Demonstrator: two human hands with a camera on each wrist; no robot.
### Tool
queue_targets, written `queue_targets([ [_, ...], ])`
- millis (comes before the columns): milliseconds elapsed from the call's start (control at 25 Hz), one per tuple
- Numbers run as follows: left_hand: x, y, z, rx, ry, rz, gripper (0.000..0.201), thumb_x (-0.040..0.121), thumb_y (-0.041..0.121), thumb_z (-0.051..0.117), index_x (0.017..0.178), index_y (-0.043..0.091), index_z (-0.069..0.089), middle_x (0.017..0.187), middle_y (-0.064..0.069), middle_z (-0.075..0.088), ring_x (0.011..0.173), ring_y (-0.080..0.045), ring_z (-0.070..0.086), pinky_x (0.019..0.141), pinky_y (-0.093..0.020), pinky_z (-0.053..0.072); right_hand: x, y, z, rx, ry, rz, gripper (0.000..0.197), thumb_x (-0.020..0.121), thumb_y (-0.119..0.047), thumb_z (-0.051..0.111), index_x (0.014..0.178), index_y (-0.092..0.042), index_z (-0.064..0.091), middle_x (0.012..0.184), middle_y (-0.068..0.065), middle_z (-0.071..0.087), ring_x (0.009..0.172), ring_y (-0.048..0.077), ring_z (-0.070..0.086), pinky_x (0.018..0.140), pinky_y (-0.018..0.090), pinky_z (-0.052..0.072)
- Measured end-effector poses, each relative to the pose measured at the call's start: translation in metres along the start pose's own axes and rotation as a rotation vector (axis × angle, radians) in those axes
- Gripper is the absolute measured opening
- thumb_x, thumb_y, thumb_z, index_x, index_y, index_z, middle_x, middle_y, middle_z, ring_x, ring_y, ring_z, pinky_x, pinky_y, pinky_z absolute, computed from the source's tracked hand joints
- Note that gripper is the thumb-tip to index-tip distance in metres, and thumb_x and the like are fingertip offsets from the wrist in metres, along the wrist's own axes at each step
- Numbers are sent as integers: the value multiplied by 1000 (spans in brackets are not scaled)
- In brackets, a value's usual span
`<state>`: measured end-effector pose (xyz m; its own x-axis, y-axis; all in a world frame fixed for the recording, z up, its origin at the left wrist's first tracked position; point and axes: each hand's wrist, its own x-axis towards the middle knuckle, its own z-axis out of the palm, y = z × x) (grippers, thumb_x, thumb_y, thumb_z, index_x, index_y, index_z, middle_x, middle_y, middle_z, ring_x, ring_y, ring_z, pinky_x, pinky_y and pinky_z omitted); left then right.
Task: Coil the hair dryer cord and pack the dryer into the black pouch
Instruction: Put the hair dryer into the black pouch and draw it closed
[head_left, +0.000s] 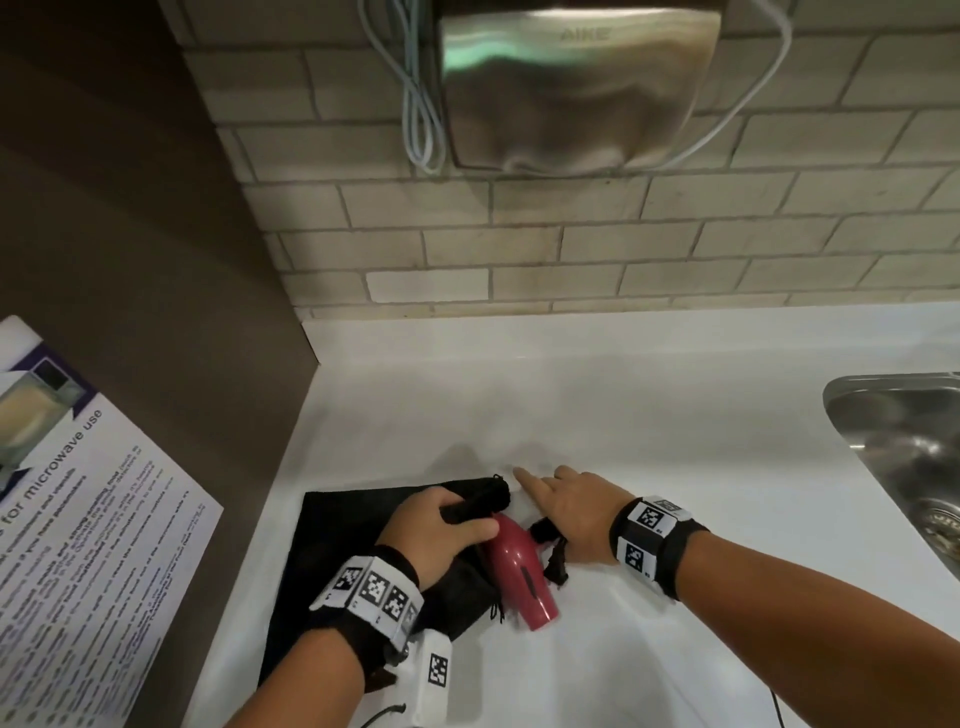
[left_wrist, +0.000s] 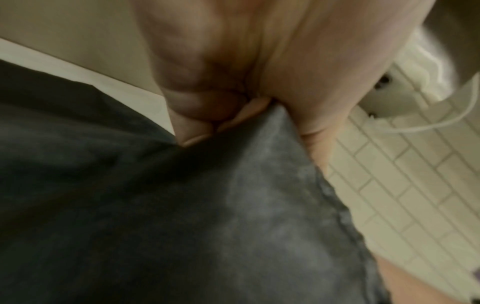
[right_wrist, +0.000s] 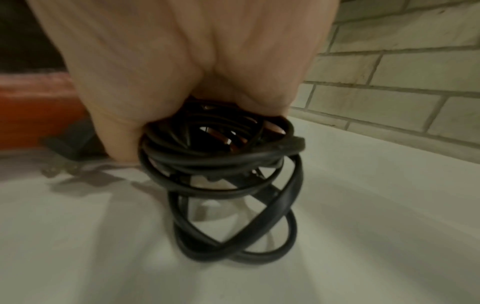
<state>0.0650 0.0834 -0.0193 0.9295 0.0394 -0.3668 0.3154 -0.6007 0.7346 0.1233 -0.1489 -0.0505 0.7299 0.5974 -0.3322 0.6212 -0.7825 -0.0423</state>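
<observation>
Hair dryer, red, hard plastic, tapered barrel (head_left: 519, 569), lying on the white countertop (head_left: 675, 415) with its wide end at the mouth of the flat black fabric pouch (head_left: 343, 525). Left hand (head_left: 436, 535) clenches the gathered pouch rim; right hand (head_left: 571, 512) grasps the coiled black cord (right_wrist: 223, 164), forefinger extended. Judged rigid, light and smooth-skinned, the dryer is best held round the barrel; the springy cord loops will tend to unwind unless pinned together, while the limp pouch needs its mouth held open.
</observation>
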Motion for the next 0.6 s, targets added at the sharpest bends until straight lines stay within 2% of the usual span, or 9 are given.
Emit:
queue_targets([
  [40,0,5,-12,-10,34,25,41,77,53,79,102,21,74,96,9,75,91,-10,70,85,-29,54,-4,3,-3,-21,13,-11,88,85,-43,72,157,-14,29,125,5,63,112,29,56,87,42,54],
  [120,1,19,-36,33,124,98,32,93,45,66,97,15,75,93,4,74,89,-14,67,79,-26,46,-13,14,-17,-44,44,-27,47,86,-39,69,129,-20,60,116,2,61,107,27,58,82,39,54],
  [200,3,30,-58,45,215,153,29,100,35,58,93,11,74,92,-4,75,88,-22,66,72,-27,42,-23,27,-38,46,94,10,28,85,-36,68,111,-24,67,108,-1,61,99,24,60,80,37,55],
  [280,6,39,-75,-5,290,164,29,101,31,57,90,10,73,90,-7,75,87,-26,66,66,-28,43,-35,40,-64,200,163,77,27,83,-36,70,108,-26,69,104,-4,63,95,21,61,80,34,54],
  [400,7,53,-91,-75,374,195,30,101,32,57,91,8,74,90,-9,75,89,-26,67,67,-23,45,-50,42,-106,459,269,112,26,80,-39,79,101,-27,70,96,-8,66,88,17,63,79,30,53],
  [520,4,67,-92,-149,382,263,30,101,30,58,88,8,72,86,-11,74,87,-28,67,66,-21,45,-57,29,-140,759,310,65,29,71,-37,80,94,-22,73,83,-3,73,78,17,69,77,37,61],
  [560,3,71,-90,-164,376,285,29,101,30,58,88,8,72,86,-11,74,87,-27,68,67,-21,45,-56,23,-147,860,313,26,29,70,-31,77,98,-21,75,80,-3,74,73,13,69,74,35,62],
  [600,2,74,-86,-176,363,309,27,101,29,59,89,9,73,87,-10,75,87,-26,68,68,-21,46,-54,16,-152,955,308,-20,28,74,-20,75,101,-24,76,78,-7,74,72,10,68,72,29,61],
])
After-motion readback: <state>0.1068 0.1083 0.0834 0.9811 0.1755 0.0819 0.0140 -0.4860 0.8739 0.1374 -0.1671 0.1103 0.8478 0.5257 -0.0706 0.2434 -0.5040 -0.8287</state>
